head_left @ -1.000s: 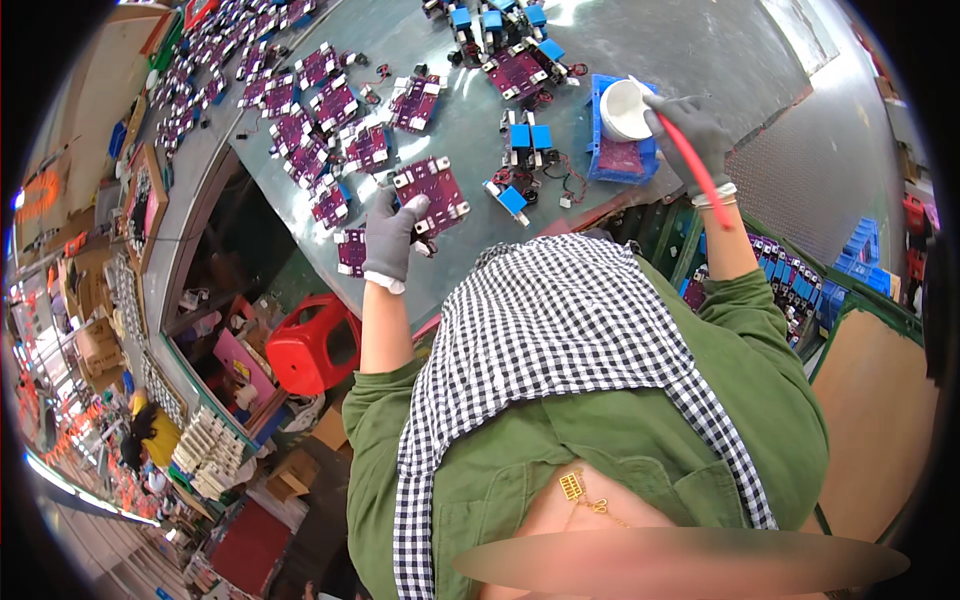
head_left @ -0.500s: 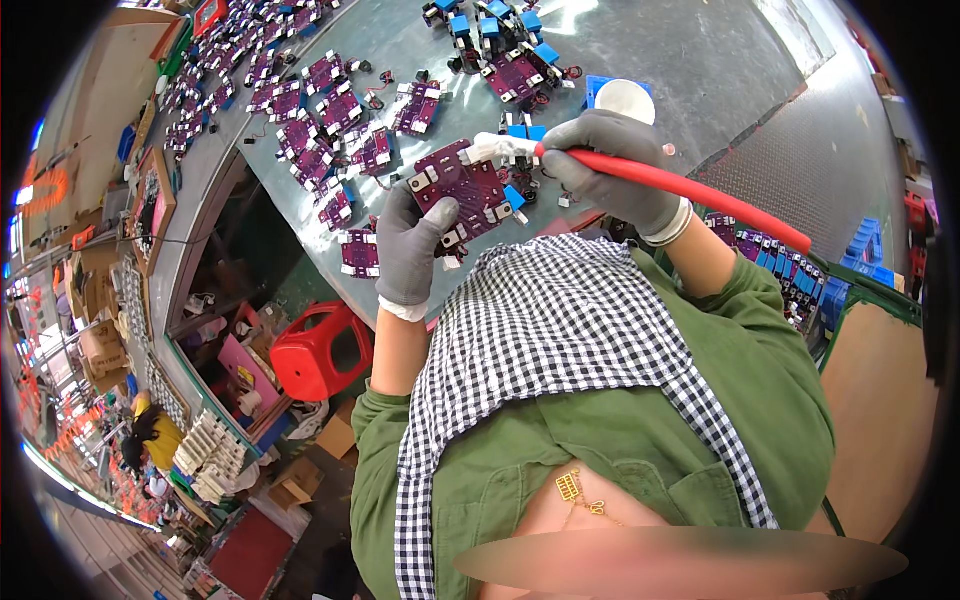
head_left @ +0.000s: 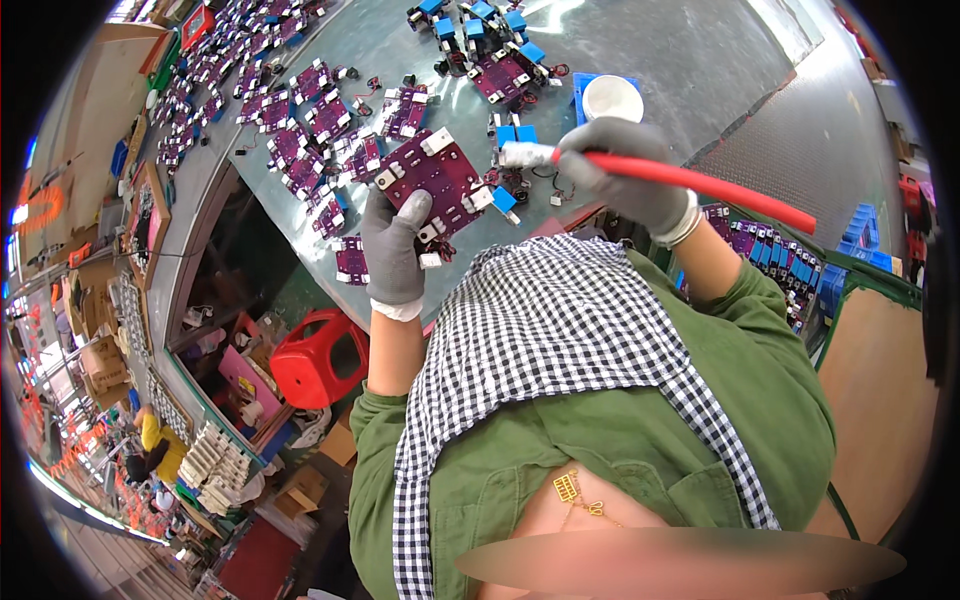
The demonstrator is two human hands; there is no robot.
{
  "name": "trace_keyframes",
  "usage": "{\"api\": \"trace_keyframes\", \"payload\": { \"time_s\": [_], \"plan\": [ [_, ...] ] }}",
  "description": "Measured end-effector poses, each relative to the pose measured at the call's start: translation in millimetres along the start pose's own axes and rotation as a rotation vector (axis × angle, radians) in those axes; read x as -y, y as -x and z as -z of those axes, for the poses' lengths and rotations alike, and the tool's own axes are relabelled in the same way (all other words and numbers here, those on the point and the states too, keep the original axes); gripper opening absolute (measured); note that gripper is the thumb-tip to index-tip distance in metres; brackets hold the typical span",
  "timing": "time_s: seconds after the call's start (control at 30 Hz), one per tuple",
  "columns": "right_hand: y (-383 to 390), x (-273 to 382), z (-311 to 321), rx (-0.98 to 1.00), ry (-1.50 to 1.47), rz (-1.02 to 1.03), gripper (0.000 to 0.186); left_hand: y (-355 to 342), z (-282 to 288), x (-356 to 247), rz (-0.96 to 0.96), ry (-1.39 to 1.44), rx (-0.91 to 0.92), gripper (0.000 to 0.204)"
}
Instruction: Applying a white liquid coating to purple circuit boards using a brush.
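My left hand [head_left: 396, 250], in a grey glove, grips a purple circuit board [head_left: 440, 185] with white connector blocks, thumb on its face. My right hand [head_left: 625, 175], also gloved, is closed on a long red brush [head_left: 740, 200]; its tip [head_left: 530, 156] is coated in white stuff and hovers at the board's upper right; I cannot tell whether it touches. Beyond that hand a white tub [head_left: 612, 98] sits in a blue plastic bin [head_left: 586, 88].
Purple boards [head_left: 310, 130], some with blue components and wires [head_left: 480, 30], cover much of the metal table [head_left: 700, 50]. A red stool [head_left: 315, 355] stands below left, racked boards [head_left: 765, 255] and blue crates [head_left: 855, 250] at right. A person in yellow [head_left: 160, 440] is far left.
My right hand has brought the brush down-left from the white tub to the board. My left hand holds the board a little higher; the brush tip has since edged rightward.
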State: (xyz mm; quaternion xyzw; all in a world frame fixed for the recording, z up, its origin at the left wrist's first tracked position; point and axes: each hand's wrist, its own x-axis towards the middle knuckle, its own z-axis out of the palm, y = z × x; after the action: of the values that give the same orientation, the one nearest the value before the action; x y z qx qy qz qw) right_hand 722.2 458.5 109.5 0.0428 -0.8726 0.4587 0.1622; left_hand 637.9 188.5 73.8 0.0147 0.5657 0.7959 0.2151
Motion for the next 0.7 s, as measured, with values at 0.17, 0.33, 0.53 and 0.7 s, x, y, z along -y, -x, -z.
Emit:
{"api": "trace_keyframes", "payload": {
  "time_s": [0.17,0.33,0.53,0.7],
  "plan": [
    [-3.2,-88.2,51.0,-0.279,-0.021,-0.087,0.01,0.1,12.9,19.8,-0.016,0.49,0.202,0.06],
    [11.6,-162.0,59.0,0.132,0.917,0.056,0.015,-13.0,24.6,33.7,0.21,1.34,0.441,0.081],
    [13.8,-112.8,37.7,-0.138,0.58,0.006,0.021,-19.8,9.0,34.5,0.079,0.663,0.218,0.072],
    [5.8,-15.1,-8.9,-0.343,-0.111,-0.097,0.011,-26.4,-0.6,30.5,-0.102,0.539,0.243,0.068]
  ]
}}
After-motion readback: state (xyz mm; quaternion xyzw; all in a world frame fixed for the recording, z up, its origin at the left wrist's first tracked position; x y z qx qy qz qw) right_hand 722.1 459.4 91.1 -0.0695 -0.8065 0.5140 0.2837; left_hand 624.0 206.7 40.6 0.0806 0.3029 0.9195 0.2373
